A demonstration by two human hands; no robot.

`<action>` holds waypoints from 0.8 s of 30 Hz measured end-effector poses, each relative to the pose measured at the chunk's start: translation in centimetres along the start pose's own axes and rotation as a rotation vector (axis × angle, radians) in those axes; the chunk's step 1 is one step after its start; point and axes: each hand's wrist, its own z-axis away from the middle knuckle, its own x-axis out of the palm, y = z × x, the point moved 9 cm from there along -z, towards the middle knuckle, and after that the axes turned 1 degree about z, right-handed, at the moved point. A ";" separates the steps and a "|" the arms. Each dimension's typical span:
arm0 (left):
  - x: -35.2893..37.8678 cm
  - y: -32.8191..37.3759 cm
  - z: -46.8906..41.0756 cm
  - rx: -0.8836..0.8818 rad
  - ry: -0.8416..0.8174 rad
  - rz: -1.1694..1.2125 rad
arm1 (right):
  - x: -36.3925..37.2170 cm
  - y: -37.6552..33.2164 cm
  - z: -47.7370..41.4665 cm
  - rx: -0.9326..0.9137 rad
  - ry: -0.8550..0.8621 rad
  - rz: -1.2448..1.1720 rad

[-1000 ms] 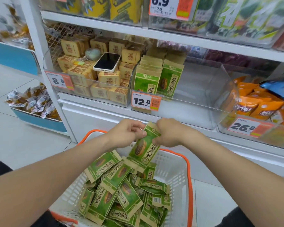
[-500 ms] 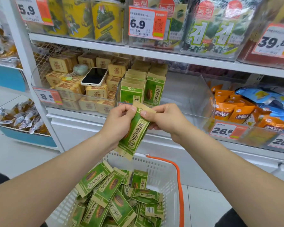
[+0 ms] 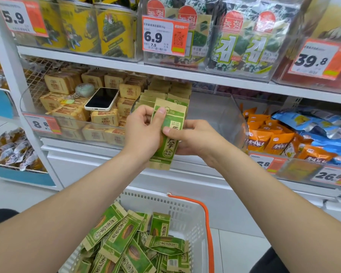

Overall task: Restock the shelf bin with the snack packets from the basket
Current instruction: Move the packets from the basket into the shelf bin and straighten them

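A green and tan snack packet [image 3: 168, 148] is held upright between both hands, right at the front of the clear shelf bin [image 3: 230, 119]. My left hand [image 3: 144, 131] pinches its left edge and top. My right hand [image 3: 195, 136] grips its right side. Inside the bin, rows of the same packets [image 3: 165, 93] stand on the left part; the right part is bare. Below, a white basket [image 3: 185, 211] with an orange handle holds several loose green packets [image 3: 126, 239].
A phone [image 3: 102, 99] lies on tan snack blocks in the bin to the left. Orange and blue packets [image 3: 280, 138] fill the bin to the right. Seaweed packs and price tags line the shelf above. White floor tiles lie below.
Both hands lifted one packet out of the basket up to the shelf bin's front, turning it upright. The camera tilted upward with them.
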 end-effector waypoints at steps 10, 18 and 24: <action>-0.9 2.5 -1.8 0.287 0.133 -0.674 | -7.2 -3.4 -3.3 -0.438 0.476 0.103; 1.0 -1.4 -2.2 0.176 -0.103 -1.008 | -6.5 -1.6 -7.0 -0.330 0.535 0.553; 0.8 -1.4 -2.4 0.214 -0.082 -1.013 | -6.2 -0.2 -10.0 -0.171 0.515 0.708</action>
